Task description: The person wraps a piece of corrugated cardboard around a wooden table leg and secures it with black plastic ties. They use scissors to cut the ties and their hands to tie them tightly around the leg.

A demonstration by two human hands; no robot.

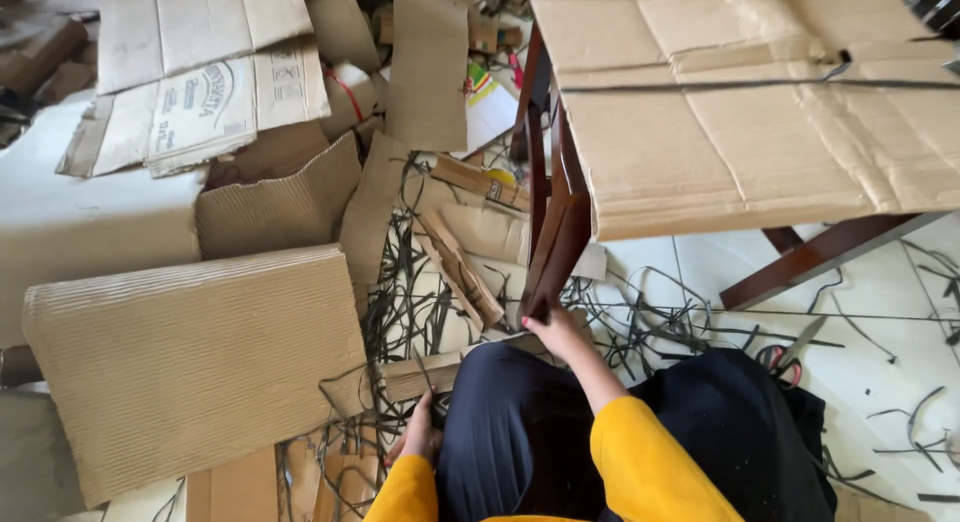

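The left hand (420,434) lay low beside the dark lap, its fingers curled at a flat strip of brown cardboard (420,375) — whether they really closed on it, I cannot tell. The right hand (555,332) was further out, its fingers wrapped around the smooth dark wooden leg (552,252). Thin black straps (420,302) lay tangled on the floor. Left of them was a ribbed corrugated sheet (195,367), and beyond — flat creased cardboard on the counter (740,102).
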